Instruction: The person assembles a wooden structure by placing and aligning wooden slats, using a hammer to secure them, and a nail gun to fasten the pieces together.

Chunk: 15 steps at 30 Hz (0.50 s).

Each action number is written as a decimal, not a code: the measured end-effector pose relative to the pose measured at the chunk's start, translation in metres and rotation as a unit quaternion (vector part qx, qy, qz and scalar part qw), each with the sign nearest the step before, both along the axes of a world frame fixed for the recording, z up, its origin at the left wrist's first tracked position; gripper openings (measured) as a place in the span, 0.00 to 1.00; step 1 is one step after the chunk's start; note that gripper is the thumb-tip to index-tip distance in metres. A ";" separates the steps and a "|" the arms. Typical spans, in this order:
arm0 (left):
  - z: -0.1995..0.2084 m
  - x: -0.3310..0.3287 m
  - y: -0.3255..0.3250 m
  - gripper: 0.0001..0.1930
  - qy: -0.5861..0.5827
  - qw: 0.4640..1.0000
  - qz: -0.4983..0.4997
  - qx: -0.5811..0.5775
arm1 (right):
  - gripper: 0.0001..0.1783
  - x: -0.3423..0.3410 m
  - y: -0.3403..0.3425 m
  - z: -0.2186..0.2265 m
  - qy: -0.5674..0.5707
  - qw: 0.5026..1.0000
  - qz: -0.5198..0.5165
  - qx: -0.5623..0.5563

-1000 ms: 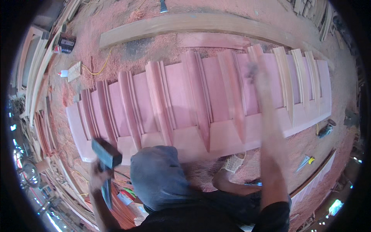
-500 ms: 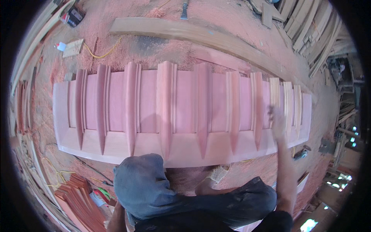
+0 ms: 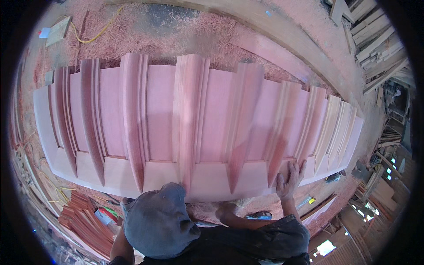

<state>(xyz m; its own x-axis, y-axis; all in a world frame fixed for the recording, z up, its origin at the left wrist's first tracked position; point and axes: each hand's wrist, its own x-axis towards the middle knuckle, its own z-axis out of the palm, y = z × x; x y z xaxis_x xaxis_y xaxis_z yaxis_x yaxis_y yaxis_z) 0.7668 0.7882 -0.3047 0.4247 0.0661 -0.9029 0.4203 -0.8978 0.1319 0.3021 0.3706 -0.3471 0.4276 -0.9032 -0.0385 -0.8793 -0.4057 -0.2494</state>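
Observation:
A long pale-pink wooden panel [image 3: 247, 174] lies across the view, with several upright moulded wooden ribs [image 3: 189, 106] along it, their pointed lower ends reaching onto the front border. My right hand [image 3: 289, 182] is over that border near the right end, beside the tip of a rib, with its fingers apart and nothing seen in them. Whether the palm presses on the wood I cannot tell. On the left, my left forearm [image 3: 121, 247] runs up beside my grey-blue clothed knee [image 3: 154, 221]; the knee hides most of the left hand, so its fingers do not show.
Pink shavings [image 3: 132, 39] cover the floor behind the panel, where a long board [image 3: 282, 31] and a yellow cord [image 3: 99, 39] lie. Stacked reddish slats [image 3: 84, 221] sit at lower left. Timber offcuts [image 3: 380, 44] are piled at far right. A yellow-ended tool [image 3: 312, 201] lies near my right arm.
My right hand has moved down and left from the ribs at the right end to the front border. The view has shifted closer and tilted, so the panel looks larger.

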 end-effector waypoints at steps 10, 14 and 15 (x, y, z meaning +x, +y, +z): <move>0.010 0.006 -0.001 0.16 0.013 1.000 -0.001 0.022 | 0.40 0.013 -0.009 0.011 0.123 0.990 0.022 0.058; 0.008 0.008 0.001 0.16 0.016 1.000 -0.010 0.019 | 0.41 0.019 -0.017 0.008 0.120 0.991 -0.013 0.065; 0.008 0.007 0.002 0.16 0.014 1.000 -0.012 0.017 | 0.41 0.019 -0.017 0.003 0.125 0.991 -0.010 0.043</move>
<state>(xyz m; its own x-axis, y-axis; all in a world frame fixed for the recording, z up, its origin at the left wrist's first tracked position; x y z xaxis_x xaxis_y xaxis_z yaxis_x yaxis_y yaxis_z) 0.7742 0.7901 -0.2968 0.4006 0.0864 -0.9122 0.4010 -0.9117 0.0897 0.3209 0.3533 -0.3442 0.3774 -0.8998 -0.2187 -0.9255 -0.3744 -0.0568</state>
